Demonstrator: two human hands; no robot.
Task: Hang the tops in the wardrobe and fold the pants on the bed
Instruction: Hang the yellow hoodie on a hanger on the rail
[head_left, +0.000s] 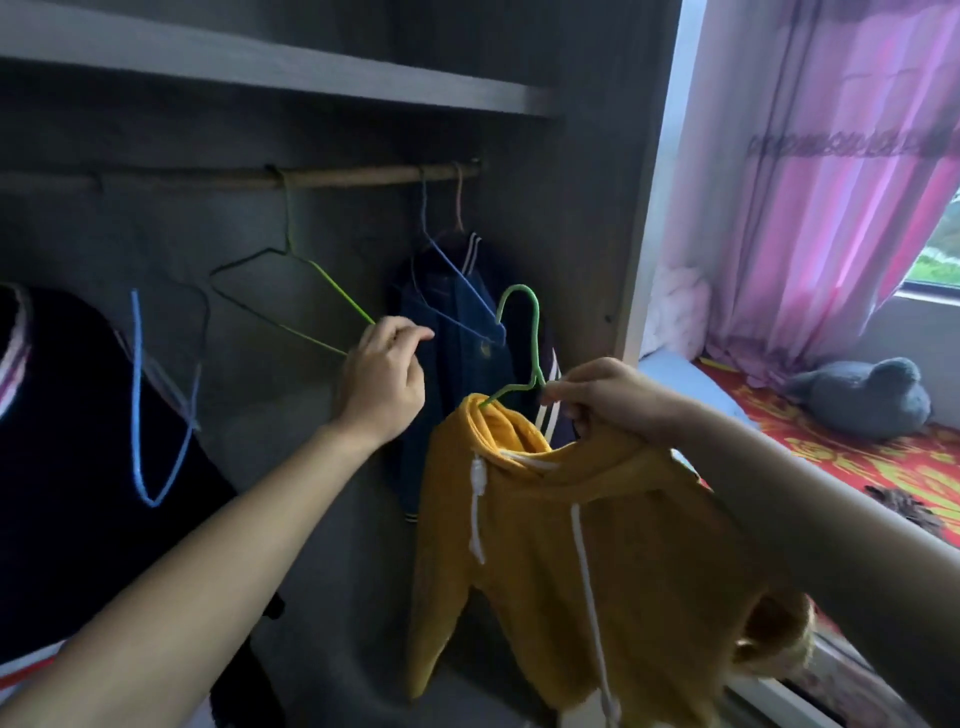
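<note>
A mustard-yellow hoodie (582, 561) with white drawstrings hangs from a green wire hanger (522, 332) threaded through its neck. My right hand (602, 397) grips the hoodie's shoulder and the hanger's neck, low and right of the wooden rail (332, 175). My left hand (384, 376) pinches the end of an empty yellow-green hanger (291, 291) that hangs from the rail and is pulled sideways. A navy jacket (457, 332) with white stripes hangs on a blue hanger at the rail's right end.
A dark garment (67, 467) and a loose blue hanger (150, 405) fill the wardrobe's left side. A shelf (291, 67) runs above the rail. To the right lie the bed (852, 467) with a red patterned sheet, a grey plush toy (862, 397) and pink curtains (831, 182).
</note>
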